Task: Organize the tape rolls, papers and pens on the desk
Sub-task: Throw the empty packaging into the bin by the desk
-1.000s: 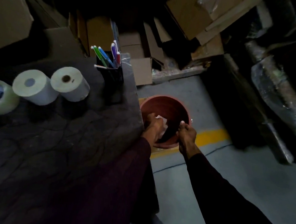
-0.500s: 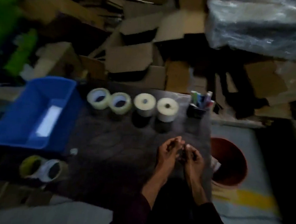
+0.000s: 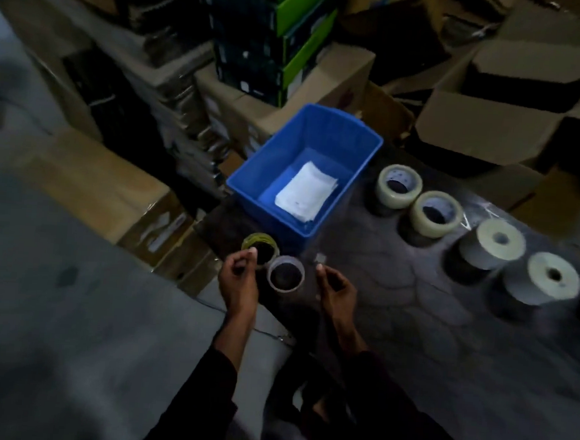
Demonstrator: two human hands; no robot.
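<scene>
L hand (image 3: 240,278) is reaching w/ fingertips at rim of yellow tape roll (image 3: 263,241), near-left worktop (image 3: 396,296) corner; can't tell if pinching. R hand (image 3: 337,288) is hanging loosely curled, empty, just right of white tape roll (image 3: 286,259). Papers (image 3: 305,195) are lying in blue bin (image 3: 322,129) beyond.

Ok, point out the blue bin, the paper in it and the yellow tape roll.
blue bin (image 3: 265,211): head view, near outer wall.
paper (image 3: 305,195): head view, sheet's middle.
yellow tape roll (image 3: 258,237): head view, far rim.
</scene>
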